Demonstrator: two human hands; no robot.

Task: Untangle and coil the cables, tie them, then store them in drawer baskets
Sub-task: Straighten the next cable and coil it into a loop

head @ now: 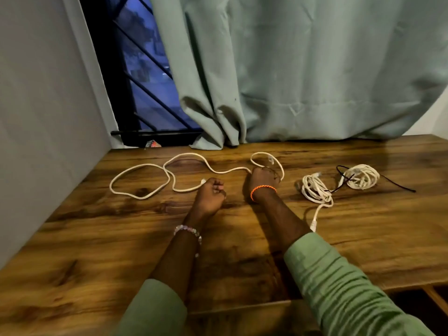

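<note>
Nearest my view: two pale green sleeves, forearms reaching out over the dark-grained wooden counter [242, 251]. My left hand [211, 197] sits near the counter's middle, a beaded bracelet on its wrist, fingers curled tight round one end of the long loose white cable [167, 177]; the plug tip pokes out just left of the knuckles. My right hand [263, 179] lies just beside it toward the far edge, a bright orange cord bracelet on its wrist. It grips the same cable where a small loop begins, though I cannot tell how each finger lies, since the back of the hand faces me.

The loose cable runs left from the right hand in open curves toward the counter's left edge, then back to the left hand. Its other plug lies inside the small loop near the far edge.

Right half of the counter: a bundled white cable [315, 190], one plugged tail trailing toward the near edge. Just beyond it a second white coil [361, 177], with a thin black tie [397, 184] lying against it.

Behind the far edge hangs a grey-green curtain [303, 69].
</note>
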